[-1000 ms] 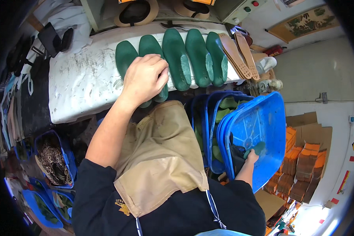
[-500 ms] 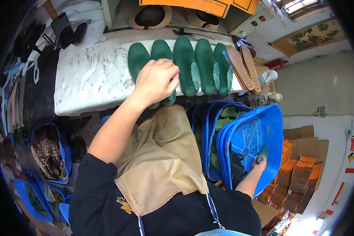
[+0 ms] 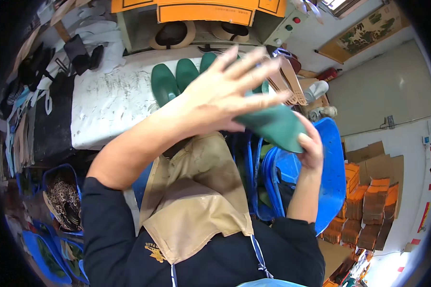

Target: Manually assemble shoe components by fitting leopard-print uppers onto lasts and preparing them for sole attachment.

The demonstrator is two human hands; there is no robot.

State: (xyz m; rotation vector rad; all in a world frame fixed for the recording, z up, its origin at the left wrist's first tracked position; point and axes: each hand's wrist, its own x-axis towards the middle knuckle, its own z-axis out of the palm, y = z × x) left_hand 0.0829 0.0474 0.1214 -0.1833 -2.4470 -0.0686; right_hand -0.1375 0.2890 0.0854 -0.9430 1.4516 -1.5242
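Note:
My right hand (image 3: pixel 313 146) grips a green foot-shaped insole (image 3: pixel 275 128) by its lower right end, thumb on top, tilted above the blue baskets. My left hand (image 3: pixel 242 86), blurred by motion, is open with its fingers spread over the insole's other end. Whether it touches the insole I cannot tell. Behind that hand, several more green insoles (image 3: pixel 164 83) lie side by side on the white-covered bench (image 3: pixel 105 105), partly hidden by the hand and forearm. Tan insole boards (image 3: pixel 289 79) with small holes rest at the bench's right end.
Blue plastic baskets (image 3: pixel 331 167) stand nested at my right, some holding green pieces. A metal cabinet (image 3: pixel 268 43) with orange boxes (image 3: pixel 206 14) on top stands behind the bench. Bundled orange-and-brown cardboard (image 3: pixel 376 201) is stacked at the right. More blue baskets (image 3: pixel 45 258) sit at lower left.
My right hand has risen from the blue basket with a green insole. My left hand has lifted off the insoles on the bench, moved right, and spread its fingers.

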